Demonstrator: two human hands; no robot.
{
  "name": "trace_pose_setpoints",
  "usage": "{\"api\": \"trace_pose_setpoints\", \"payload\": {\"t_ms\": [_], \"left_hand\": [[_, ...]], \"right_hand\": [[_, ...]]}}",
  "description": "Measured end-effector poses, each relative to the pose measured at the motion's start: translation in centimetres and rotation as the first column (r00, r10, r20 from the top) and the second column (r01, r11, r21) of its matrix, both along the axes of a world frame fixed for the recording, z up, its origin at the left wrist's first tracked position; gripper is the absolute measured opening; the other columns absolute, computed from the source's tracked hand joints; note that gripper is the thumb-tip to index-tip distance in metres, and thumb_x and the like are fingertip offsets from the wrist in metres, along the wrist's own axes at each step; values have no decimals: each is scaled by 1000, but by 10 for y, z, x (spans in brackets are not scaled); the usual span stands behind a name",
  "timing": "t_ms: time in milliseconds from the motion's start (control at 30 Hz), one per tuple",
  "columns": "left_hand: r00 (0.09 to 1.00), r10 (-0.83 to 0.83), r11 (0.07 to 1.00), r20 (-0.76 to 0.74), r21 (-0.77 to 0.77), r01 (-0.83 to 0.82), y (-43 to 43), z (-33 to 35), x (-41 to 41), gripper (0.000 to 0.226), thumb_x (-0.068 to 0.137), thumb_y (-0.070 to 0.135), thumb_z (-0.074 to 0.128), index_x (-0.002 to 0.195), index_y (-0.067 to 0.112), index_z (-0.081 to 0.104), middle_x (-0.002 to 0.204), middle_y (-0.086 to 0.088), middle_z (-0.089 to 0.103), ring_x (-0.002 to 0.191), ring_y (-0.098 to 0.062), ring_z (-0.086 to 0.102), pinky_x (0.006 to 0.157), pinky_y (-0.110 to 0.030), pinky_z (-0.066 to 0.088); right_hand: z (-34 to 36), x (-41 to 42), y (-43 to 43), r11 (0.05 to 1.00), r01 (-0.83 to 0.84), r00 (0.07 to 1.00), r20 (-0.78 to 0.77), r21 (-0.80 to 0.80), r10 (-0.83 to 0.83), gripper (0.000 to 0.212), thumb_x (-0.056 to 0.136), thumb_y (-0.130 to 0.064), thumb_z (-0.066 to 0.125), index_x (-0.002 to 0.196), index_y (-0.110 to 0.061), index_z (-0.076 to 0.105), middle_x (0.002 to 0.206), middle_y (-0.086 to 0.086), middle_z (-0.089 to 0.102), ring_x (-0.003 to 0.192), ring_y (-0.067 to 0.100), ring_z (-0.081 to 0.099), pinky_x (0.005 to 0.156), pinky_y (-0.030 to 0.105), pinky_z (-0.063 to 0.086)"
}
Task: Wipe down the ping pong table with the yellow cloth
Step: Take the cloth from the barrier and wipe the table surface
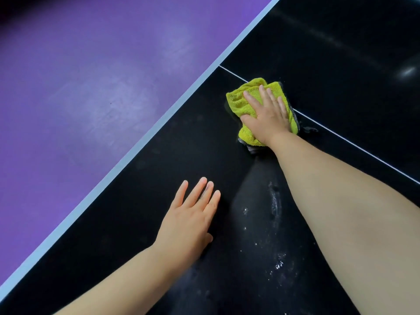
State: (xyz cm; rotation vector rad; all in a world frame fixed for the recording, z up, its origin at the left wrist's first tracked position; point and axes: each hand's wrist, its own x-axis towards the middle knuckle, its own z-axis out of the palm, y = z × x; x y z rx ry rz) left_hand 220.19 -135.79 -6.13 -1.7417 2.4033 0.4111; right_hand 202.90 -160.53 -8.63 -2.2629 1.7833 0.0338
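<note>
Looking down through the head camera, I see the right grip [268, 119] lying flat on the yellow cloth [238, 102], fingers straight and spread, palm pressing it onto the black ping pong table [172, 155]; nothing curls round the fabric. The cloth is bunched, with a grey underside showing at its edges, and it sits across the thin white centre line [345, 138], near the pale border stripe [136, 145] at the table's edge. The left grip [191, 221] rests flat on the table nearer the camera, fingers straight, holding nothing, well apart from the cloth. Between the two forearms a wet streak [261, 214] glistens with droplets. Beyond the edge lies a purple floor [79, 87]
</note>
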Motion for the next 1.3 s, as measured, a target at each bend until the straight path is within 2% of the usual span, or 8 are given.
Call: {"api": "trace_pose_setpoints", "payload": {"t_ms": [167,267,400,600,700,833,1000,1300], "left_hand": [[998,-6,999,68,-40,8,-4,4,-20,107,68,40,78,149,13,14,156,-9,5,140,-24,-12,112,-44,-8],[992,56,998,111,32,-60,-5,12,-22,117,42,37,90,143,9,36,149,-12,31,140,-25,18,111,-46,14],[994,31,999,105,22,-33,-1,14,-30,104,83,29,64,143,15,-20,145,-3,-27,132,-21,-32,108,-40,-20],[986,45,999,160,-15,-43,7,19,-34,101,88,32,57,138,14,-29,142,-6,-33,131,-21,-32,112,-43,-15],[994,17,995,110,-101,-6,24,18,-33,91,90,24,53,144,13,-19,148,-9,-24,138,-23,-22,115,-44,-12],[998,-51,965,-43,-259,38,53,7,-16,79,72,18,71,140,5,35,147,-13,31,137,-26,24,112,-43,12],[995,-99,969,-15,-229,93,115,5,24,56,82,19,27,131,6,52,136,-10,51,129,-25,44,114,-41,23],[995,-92,991,32,-99,95,288,16,110,52,76,18,48,127,9,56,130,-10,57,120,-22,54,100,-41,36]], "right_hand": [[3,-41,1,995,98,995,11,11,-99,65,95,-44,40,153,-45,11,164,-1,-7,150,16,-11,120,38,-11],[5,-56,14,990,143,989,22,15,-143,66,94,-41,40,153,-44,10,164,-1,-8,149,16,-12,120,38,-11],[8,-68,43,989,142,990,15,31,-143,68,94,-38,40,154,-43,9,164,0,-11,149,17,-14,120,38,-13],[9,-63,114,998,55,998,1,38,-56,70,93,-39,42,154,-42,7,163,1,-13,148,17,-17,119,39,-15],[11,-47,165,999,-15,1000,1,38,15,70,93,-40,42,154,-42,6,163,1,-15,148,16,-20,118,39,-17],[12,-19,240,993,-105,994,3,54,105,71,94,-44,44,154,-42,6,162,0,-17,146,15,-24,118,40,-18],[7,20,331,974,-219,976,28,49,218,72,92,-45,45,153,-43,7,162,-1,-16,146,15,-24,119,42,-15],[6,97,490,926,-370,929,62,75,366,71,92,-47,41,153,-43,7,162,-1,-18,144,14,-30,118,42,-18]]}}
